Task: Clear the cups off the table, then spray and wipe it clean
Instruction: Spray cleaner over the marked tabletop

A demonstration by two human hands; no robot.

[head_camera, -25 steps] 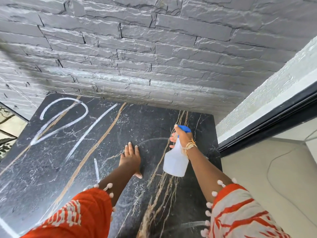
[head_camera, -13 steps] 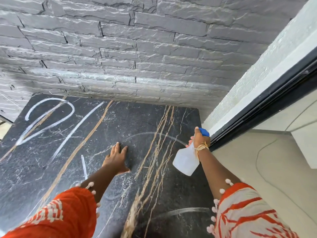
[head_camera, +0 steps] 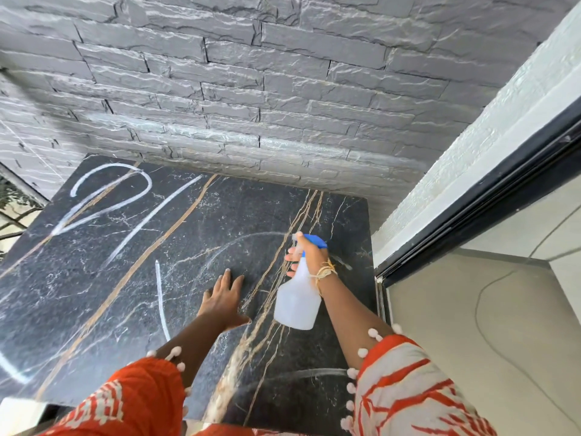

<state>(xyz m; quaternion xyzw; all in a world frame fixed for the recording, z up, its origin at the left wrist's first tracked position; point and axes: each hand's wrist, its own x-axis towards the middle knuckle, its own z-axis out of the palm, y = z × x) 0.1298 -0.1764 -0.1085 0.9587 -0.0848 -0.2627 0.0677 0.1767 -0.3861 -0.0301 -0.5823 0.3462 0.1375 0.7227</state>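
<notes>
The black marble table (head_camera: 94, 278) has gold veins and white swirl marks, and no cups stand on it. My right hand (head_camera: 309, 256) grips a translucent white spray bottle (head_camera: 297, 302) with a blue trigger head, held above the table's right part with the nozzle pointing away from me. My left hand (head_camera: 224, 298) lies flat on the tabletop just left of the bottle, palm down, fingers slightly spread, with nothing in it. No cloth is in view.
A grey stone-brick wall (head_camera: 251, 89) runs along the table's far edge. To the right a white textured wall and a black door frame (head_camera: 471, 209) border the table, with pale floor (head_camera: 471, 325) beyond. Orange patterned sleeves fill the bottom of the view.
The bottle and my right hand have stayed above the table's right side. My left hand stays flat on the table. The view has swung left again after turning right.
</notes>
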